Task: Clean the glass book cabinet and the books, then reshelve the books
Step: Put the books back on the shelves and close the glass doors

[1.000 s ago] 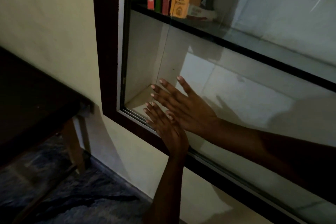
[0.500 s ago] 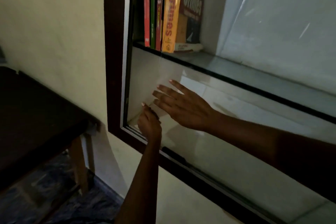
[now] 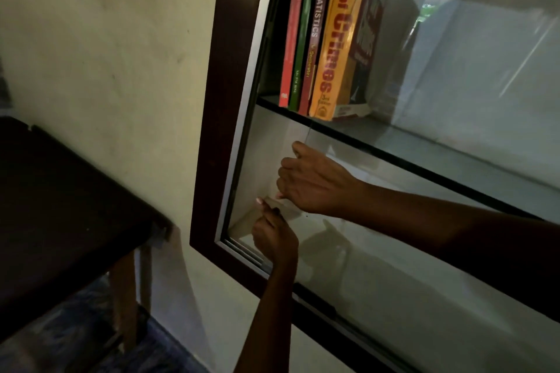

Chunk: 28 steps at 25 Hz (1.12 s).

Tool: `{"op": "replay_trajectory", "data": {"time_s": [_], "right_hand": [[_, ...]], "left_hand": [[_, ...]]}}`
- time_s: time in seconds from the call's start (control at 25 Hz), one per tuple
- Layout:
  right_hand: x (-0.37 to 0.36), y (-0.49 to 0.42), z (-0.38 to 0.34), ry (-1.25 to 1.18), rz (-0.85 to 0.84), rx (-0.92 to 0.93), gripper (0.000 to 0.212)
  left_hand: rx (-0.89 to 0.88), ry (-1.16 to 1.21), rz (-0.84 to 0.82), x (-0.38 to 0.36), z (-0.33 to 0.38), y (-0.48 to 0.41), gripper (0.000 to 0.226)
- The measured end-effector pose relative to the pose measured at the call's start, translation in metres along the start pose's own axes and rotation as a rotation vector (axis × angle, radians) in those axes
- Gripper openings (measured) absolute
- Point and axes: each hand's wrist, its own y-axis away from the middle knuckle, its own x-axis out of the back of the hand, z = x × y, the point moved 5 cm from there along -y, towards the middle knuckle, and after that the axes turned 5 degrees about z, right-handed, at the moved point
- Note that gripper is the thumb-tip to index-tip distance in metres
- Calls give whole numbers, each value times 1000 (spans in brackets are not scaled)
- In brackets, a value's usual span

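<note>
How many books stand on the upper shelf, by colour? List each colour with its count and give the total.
Red book: 1
Green book: 1
Maroon book: 1
Yellow book: 1
Dark-covered book leaning at the right end: 1
Total: 5

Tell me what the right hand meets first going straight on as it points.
The right hand, fingers curled at the edge of the glass pane, points left. It would probably first meet the pale inner side wall, just before the dark wooden frame; depth is unclear.
</note>
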Motion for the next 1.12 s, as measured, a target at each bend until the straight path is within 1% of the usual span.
{"op": "replay_trajectory", "data": {"time_s": [0.16, 0.24, 0.28, 0.32, 0.36, 0.4, 0.44, 0.48, 0.52, 0.56, 0.6, 0.64, 0.68, 0.76, 0.84, 0.96, 1.04, 1.12], "right_hand": [[-7, -11, -2, -18, -67, 6, 42], [-11, -16, -2, -15, -157, 20, 37], [-12, -18, -1, 18, -209, 43, 31], [-12, -20, -1, 34, -275, 60, 27], [-11, -19, -3, 30, -322, 66, 24], [-8, -18, -4, 7, -352, 53, 22], [-4, -18, -5, -11, -340, 42, 20], [1, -20, -8, -38, -308, 27, 16], [10, -22, -7, -73, -250, -8, 12], [16, -21, -4, -102, -193, -64, 9], [23, -15, 0, -126, -165, -136, 14], [28, -6, 3, -126, -169, -209, 23], [31, 7, 3, -106, -170, -262, 29], [43, 35, -7, -111, -184, -313, 33], [52, 61, -25, -207, -176, -352, 37], [67, 86, -50, -481, -135, -484, 36], [69, 96, -73, -743, -160, -575, 39], [68, 103, -100, -1018, -213, -661, 40]], "left_hand": [[-3, -23, -8, 3, 6, -7, 57], [36, -62, -39, 4, 4, -13, 60], [12, -50, -49, 6, 7, -15, 62], [-31, -27, -86, 8, 10, -17, 65], [57, 26, -229, 8, 13, -15, 70], [75, 28, -340, 6, 17, -14, 79], [-35, -91, -269, 10, 17, -14, 89], [-116, -184, -292, 12, 20, -10, 96], [-270, -258, -278, 17, 29, -2, 93], [-357, -260, -254, 22, 32, 0, 76], [-359, -217, -288, 29, 38, 7, 53], [-358, -181, -338, 35, 43, 15, 34], [-361, -165, -382, 40, 44, 19, 30], [-325, -129, -463, 54, 48, 28, 36], [-295, -168, -536, 69, 54, 33, 39], [-260, -255, -580, 97, 48, 39, 40], [-283, -315, -539, 121, 33, 41, 37], [-262, -336, -462, 149, 13, 46, 32]]}}
